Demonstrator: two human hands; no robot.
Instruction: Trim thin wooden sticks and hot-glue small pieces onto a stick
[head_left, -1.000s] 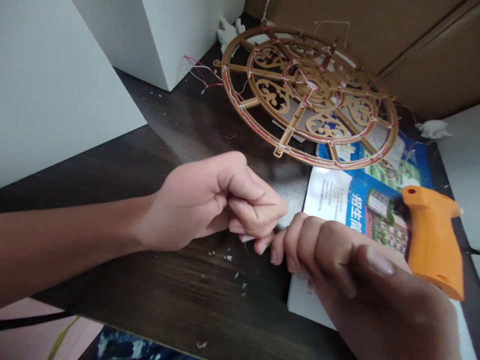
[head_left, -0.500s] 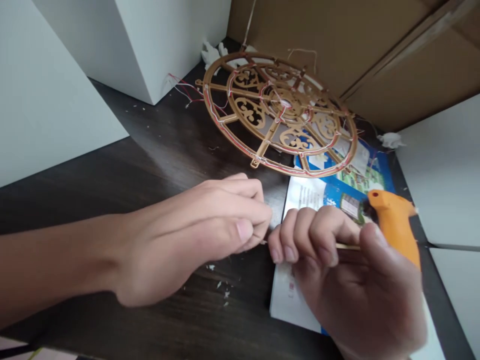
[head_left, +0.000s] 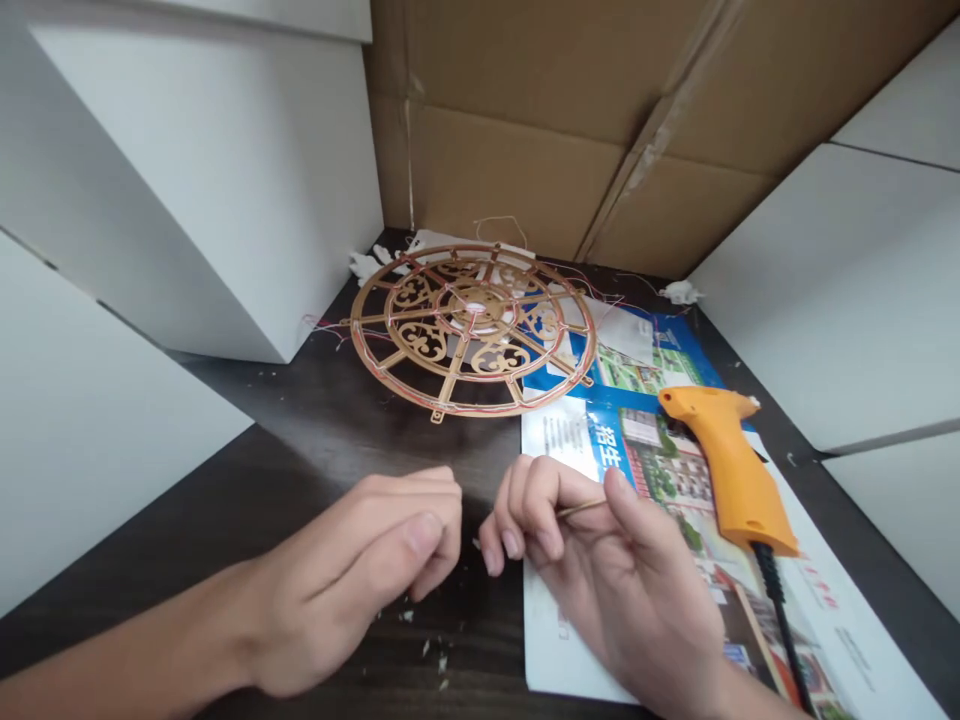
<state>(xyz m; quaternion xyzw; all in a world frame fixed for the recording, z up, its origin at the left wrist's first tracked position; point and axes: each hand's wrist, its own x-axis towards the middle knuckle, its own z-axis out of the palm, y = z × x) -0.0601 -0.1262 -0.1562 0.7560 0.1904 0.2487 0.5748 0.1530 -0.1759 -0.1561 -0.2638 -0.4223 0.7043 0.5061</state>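
Observation:
My left hand (head_left: 360,575) is closed above the dark table, thumb pressed along the curled fingers. Whatever it may hold is hidden from view. Just to its right, my right hand (head_left: 615,575) is turned palm up, with a thin wooden stick (head_left: 581,508) between its thumb and curled fingers. A small gap separates the two hands. Beyond them lies a round, tan wheel-like frame (head_left: 448,385) with spokes and scroll cut-outs. Red and white wires run along its rings.
An orange glue gun (head_left: 731,475) with a black cord (head_left: 784,620) lies at right on a printed blue-and-white sheet (head_left: 555,650). White panels (head_left: 202,180) flank the table, and cardboard (head_left: 517,160) stands behind. Small pale scraps (head_left: 442,662) lie near my hands.
My hands have moved slightly apart; they were almost touching before. The view has shifted, so the frame appears lower and farther left, and more of the glue gun shows.

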